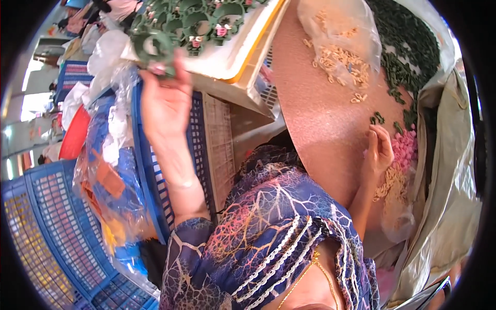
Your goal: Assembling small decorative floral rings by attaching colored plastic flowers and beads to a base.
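At the upper left my left hand (168, 101) is closed on a dark green plastic ring (154, 47) with a small pink flower on it. The hand and ring are slightly blurred, just beside a white tray (227, 67) that bears several similar green rings with pink flowers (199, 23). Over the reddish-brown table my right hand (380, 147) has its fingers curled together. Their tips are beside small dark green pieces (377, 118); whether one is between them is hard to make out.
On the table are a plastic bag of cream pieces (343, 62), a large heap of dark green pieces (408, 36), pink pieces (404, 150) and more cream pieces (392, 183). Blue baskets (62, 206) and a red basin (74, 133) stand at the left. Greyish-green cloth (444, 155) borders the right side.
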`<state>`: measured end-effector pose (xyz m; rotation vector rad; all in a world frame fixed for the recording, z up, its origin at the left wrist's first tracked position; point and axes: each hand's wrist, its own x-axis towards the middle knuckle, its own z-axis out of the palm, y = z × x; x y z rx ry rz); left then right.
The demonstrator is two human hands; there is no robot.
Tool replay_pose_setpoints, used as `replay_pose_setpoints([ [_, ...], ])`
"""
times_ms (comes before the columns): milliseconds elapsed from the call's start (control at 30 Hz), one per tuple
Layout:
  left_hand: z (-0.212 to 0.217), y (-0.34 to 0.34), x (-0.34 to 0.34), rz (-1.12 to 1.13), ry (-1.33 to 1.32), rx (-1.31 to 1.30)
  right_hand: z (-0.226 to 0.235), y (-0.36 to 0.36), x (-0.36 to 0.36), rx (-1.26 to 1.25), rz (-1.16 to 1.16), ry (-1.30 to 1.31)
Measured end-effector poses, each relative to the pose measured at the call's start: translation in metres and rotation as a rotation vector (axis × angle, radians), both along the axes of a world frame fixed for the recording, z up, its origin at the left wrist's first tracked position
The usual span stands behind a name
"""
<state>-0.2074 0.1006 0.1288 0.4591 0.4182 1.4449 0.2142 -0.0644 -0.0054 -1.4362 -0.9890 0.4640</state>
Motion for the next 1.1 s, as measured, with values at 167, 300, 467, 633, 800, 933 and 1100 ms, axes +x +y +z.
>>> replay_pose_setpoints([
  [167, -0.018, 0.109, -0.129, 0.673, 0.939, -0.244, 0.002, -0.001, -0.004, 0.014, 0.02, 0.036],
  [300, -0.015, 0.158, -0.147, 0.857, 1.284, -0.298, 0.003, 0.003, -0.009, 0.034, 0.047, 0.029],
  [467, -0.024, 0.193, -0.119, 0.862, 1.932, -0.5, 0.001, -0.002, -0.002, 0.018, 0.015, 0.005],
  [633, -0.053, 0.219, -0.15, 0.734, 2.152, -0.286, 0.009, -0.001, -0.006, 0.041, -0.016, -0.079],
  [800, -0.05, 0.196, -0.181, 1.445, 1.987, -0.12, 0.005, 0.001, -0.006, 0.197, -0.216, 0.204],
  [933, -0.019, 0.076, -0.023, 1.621, 1.595, 0.683, 0.011, -0.005, 0.005, 0.153, -0.359, 0.14],
  [1100, -0.088, -0.051, 0.107, 0.796, 1.827, 1.33, 0.016, -0.008, 0.012, -0.032, -0.414, -0.207],
])
